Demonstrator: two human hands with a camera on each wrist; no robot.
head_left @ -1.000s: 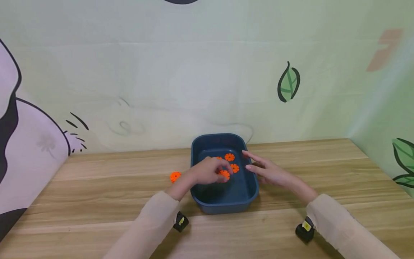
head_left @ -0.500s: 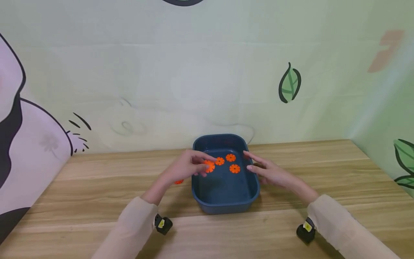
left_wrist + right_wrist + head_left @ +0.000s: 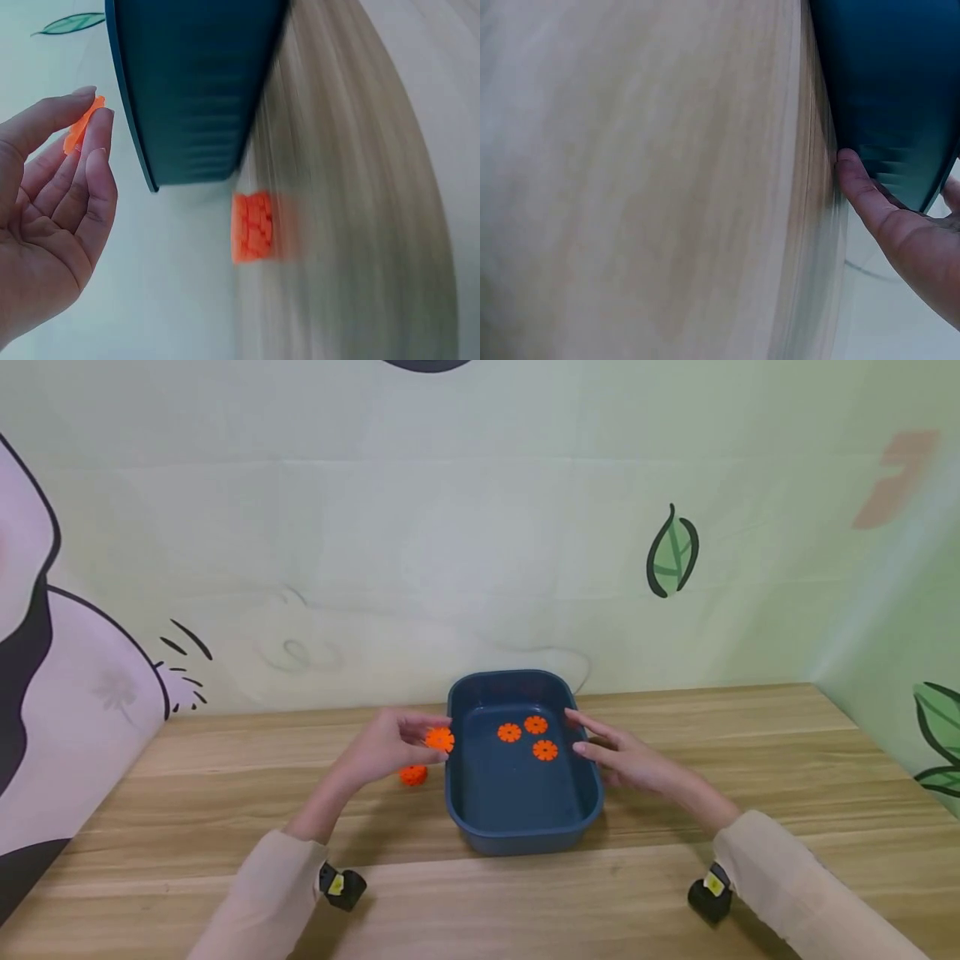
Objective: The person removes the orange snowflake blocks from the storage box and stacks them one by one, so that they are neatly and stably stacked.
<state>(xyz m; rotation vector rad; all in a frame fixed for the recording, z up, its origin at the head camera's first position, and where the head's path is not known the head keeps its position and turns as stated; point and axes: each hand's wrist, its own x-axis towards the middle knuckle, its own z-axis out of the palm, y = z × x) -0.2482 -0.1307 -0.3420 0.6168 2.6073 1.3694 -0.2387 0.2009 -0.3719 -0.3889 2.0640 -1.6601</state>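
Note:
An orange notched disc is pinched between the thumb and fingers of my left hand, just outside the bin's left rim. The left wrist view shows this disc edge-on at the fingertips. Below that hand, a short stack of orange discs stands on the table beside the blue bin. Three more flat discs lie on the bin's floor. My right hand rests at the bin's right rim with fairly straight fingers; in the right wrist view a finger touches the outer wall.
The bin stands on a wood-grain table, close to the printed backdrop behind it. A black wrist camera hangs under the left sleeve, another camera under the right.
My left hand has come up out of the bin and moved left over its rim, carrying one disc. Three discs stay on the bin's floor. My right hand keeps its place.

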